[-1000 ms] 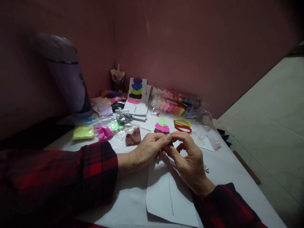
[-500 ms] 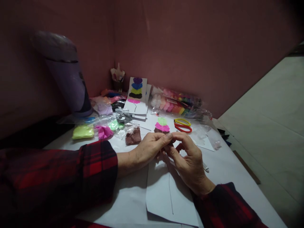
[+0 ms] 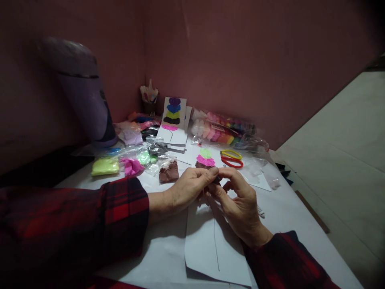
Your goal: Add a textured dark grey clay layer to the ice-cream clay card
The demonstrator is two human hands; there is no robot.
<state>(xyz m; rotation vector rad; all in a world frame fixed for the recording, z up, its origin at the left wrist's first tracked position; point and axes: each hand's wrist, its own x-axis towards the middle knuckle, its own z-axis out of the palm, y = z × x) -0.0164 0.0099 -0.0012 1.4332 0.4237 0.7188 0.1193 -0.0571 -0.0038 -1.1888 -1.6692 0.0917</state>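
Both hands meet over a white paper sheet (image 3: pixel 204 253) with a thin drawn line. My left hand (image 3: pixel 188 186) is closed, its thumb and fingers pinching a small dark lump of modelling clay (image 3: pixel 217 180), mostly hidden. From the other side, the thumb and index finger of my right hand (image 3: pixel 239 204) close on the same lump. Just beyond the fingertips, textured clay bands in green (image 3: pixel 206 153), pink (image 3: pixel 205 161) and brown (image 3: pixel 201 165) lie on the sheet. A bag of brown clay (image 3: pixel 169 172) rests left of them.
Yellow- and red-handled scissors (image 3: pixel 231 158) lie beyond my right hand, and a white fork (image 3: pixel 260 211) beside it. Bagged yellow clay (image 3: pixel 105 166) and pink clay (image 3: pixel 131 167) sit left. A decorated card (image 3: pixel 172 120) leans behind. A tall purple container (image 3: pixel 86 104) stands back left.
Almost nothing differs. Both hands keep their place at the dark clay, with only a very slight shift of the fingers.
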